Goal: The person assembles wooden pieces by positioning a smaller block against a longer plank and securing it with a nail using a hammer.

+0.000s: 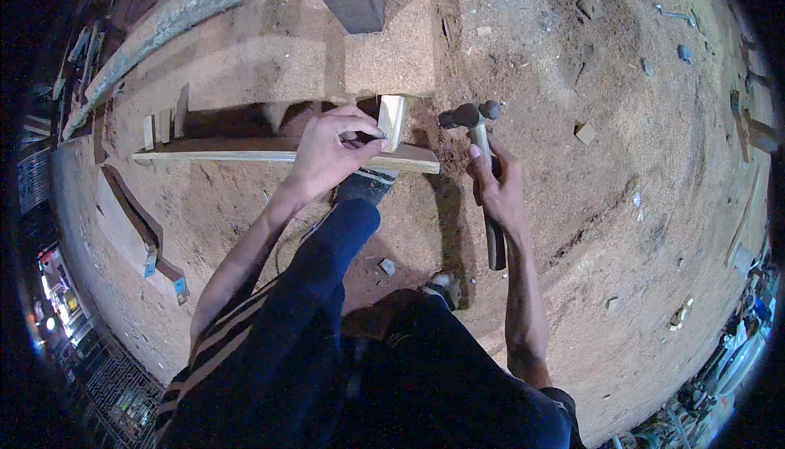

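while beside a wood block (392, 120), left hand (329, 150) in a pinch, contents unclear; right hand (502, 190) tight around a hammer (469, 115)

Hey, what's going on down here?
The person's right-hand grip is closed around a dark metal-headed hammer. The left-hand grip is beside a small pale wooden block, near the right end of a long brown wooden plank. Whether it pinches anything is too small to tell. The hammer isn't touching the block.
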{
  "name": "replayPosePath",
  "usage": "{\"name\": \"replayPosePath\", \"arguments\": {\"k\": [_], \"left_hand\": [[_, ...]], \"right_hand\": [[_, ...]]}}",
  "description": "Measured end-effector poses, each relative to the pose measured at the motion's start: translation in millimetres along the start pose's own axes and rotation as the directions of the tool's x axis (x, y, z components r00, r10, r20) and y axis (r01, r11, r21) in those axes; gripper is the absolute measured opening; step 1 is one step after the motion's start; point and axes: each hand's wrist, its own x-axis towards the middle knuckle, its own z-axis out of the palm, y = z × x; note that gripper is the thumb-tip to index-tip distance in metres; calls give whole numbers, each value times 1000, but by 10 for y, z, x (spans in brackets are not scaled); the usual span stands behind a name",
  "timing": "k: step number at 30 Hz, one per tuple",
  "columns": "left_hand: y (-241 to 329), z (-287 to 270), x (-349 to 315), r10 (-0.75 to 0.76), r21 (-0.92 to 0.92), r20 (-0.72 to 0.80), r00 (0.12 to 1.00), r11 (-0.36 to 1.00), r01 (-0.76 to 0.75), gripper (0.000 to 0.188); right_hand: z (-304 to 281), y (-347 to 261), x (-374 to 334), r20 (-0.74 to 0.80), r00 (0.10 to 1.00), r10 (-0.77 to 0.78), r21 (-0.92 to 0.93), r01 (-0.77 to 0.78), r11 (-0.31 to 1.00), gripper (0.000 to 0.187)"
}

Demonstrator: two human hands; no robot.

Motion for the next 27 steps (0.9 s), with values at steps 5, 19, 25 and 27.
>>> {"name": "replayPosePath", "arguments": {"k": [5,19,25,27], "left_hand": [[30,5,24,-7,2,9,1000,1000,7,12],[7,55,-34,38,-26,-90,995,999,-40,7],[-24,73,0,88,-58,-78,993,994,-93,8],[-1,67,-17,69,-66,-87,994,995,-75,8]], "right_hand": [[-86,-319,-20,113,994,6,-140,10,990,42],[110,-407,333,364,906,-216,-203,303,931,45],[99,-276,336,298,918,-263,-215,333,918,47],[131,-289,325,283,933,-221,-221,288,932,48]]}}
